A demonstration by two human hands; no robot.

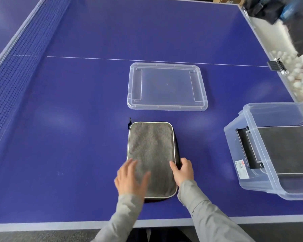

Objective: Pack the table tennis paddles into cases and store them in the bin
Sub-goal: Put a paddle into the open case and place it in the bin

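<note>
Grey case (151, 154) flat on worktop (68, 137); left hand (131, 179) fingers spread on it; right hand (182, 170) fingers curled, gripping its edge.

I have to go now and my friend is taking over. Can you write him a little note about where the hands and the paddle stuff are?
Left hand: open, fingers flat on the grey case.
Right hand: holding the case's right edge.
The case lies closed on the table.
The clear bin at right already holds one grey case.
The bin's lid lies beyond the case.
Left: put this case in the bin; perhaps fit the lid.
</note>
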